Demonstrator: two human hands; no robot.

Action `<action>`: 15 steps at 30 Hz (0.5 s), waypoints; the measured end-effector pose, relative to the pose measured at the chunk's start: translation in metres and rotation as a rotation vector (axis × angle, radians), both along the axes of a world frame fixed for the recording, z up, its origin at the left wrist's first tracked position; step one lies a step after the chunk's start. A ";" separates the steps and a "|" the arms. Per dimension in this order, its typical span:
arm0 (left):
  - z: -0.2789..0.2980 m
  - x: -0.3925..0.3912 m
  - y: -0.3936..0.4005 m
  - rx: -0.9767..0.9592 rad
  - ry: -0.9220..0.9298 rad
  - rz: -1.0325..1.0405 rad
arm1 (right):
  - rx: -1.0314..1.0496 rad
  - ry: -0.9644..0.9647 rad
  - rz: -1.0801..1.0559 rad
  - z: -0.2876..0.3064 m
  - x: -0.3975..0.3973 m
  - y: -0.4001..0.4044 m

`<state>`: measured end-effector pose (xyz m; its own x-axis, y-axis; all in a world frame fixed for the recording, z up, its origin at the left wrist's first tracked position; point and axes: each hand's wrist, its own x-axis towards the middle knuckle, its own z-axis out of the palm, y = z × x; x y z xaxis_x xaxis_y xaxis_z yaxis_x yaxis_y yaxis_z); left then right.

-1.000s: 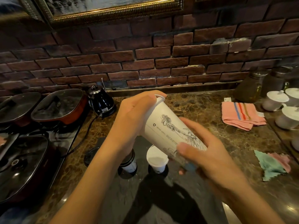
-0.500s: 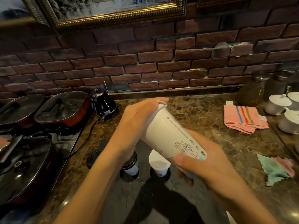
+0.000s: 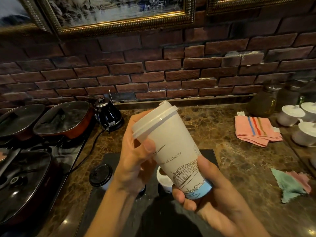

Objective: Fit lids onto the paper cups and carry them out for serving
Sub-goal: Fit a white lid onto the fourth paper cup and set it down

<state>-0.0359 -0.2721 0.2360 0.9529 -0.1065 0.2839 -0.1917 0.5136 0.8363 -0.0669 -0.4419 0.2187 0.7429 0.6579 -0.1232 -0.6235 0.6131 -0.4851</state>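
Note:
A tall white paper cup [image 3: 172, 151] with line drawings and a blue base is held tilted above the counter, its top leaning left and away. A translucent white lid [image 3: 153, 118] sits on its rim. My left hand [image 3: 135, 161] grips the upper part just under the lid, thumb on the cup wall. My right hand [image 3: 208, 190] holds the blue base from below. Under the hands, on a dark mat [image 3: 109, 202], stand a small cup with a black lid [image 3: 100, 176] and a small white-lidded cup [image 3: 164, 180], partly hidden.
Lidded red pans [image 3: 63, 118] and a black pan [image 3: 22, 182] fill the left. A black kettle [image 3: 107, 113] stands by the brick wall. At right lie a striped pink cloth [image 3: 254, 132], white lidded bowls [image 3: 292, 115], glass jars [image 3: 263, 103] and a green-pink rag [image 3: 290, 183].
The cup has been turned and raised to a more upright tilt. My left hand slid off the top down to the cup's side, so the fitted lid now shows.

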 end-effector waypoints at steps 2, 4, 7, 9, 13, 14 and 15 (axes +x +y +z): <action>0.000 0.002 0.002 0.031 0.035 0.042 | -0.044 -0.006 -0.032 -0.002 0.001 0.000; 0.001 0.004 0.003 0.111 0.067 0.113 | -0.303 -0.228 -0.122 -0.002 0.003 0.001; 0.002 0.005 0.000 0.226 0.091 0.212 | -0.943 -0.626 -0.410 -0.005 0.002 0.004; -0.001 0.005 -0.004 0.268 0.111 0.254 | -1.045 -0.735 -0.517 -0.007 0.001 0.006; -0.004 0.005 -0.003 0.217 0.129 0.202 | -0.751 -0.566 -0.374 -0.003 0.001 0.003; -0.003 0.004 -0.002 0.195 0.120 0.166 | -0.571 -0.445 -0.276 -0.002 0.001 0.001; -0.003 0.004 0.000 0.175 0.111 0.131 | -0.379 -0.320 -0.169 -0.001 0.001 0.000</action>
<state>-0.0323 -0.2720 0.2332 0.9861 -0.0179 0.1649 -0.1495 0.3355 0.9301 -0.0662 -0.4423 0.2178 0.8746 0.4784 -0.0790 -0.3152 0.4370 -0.8424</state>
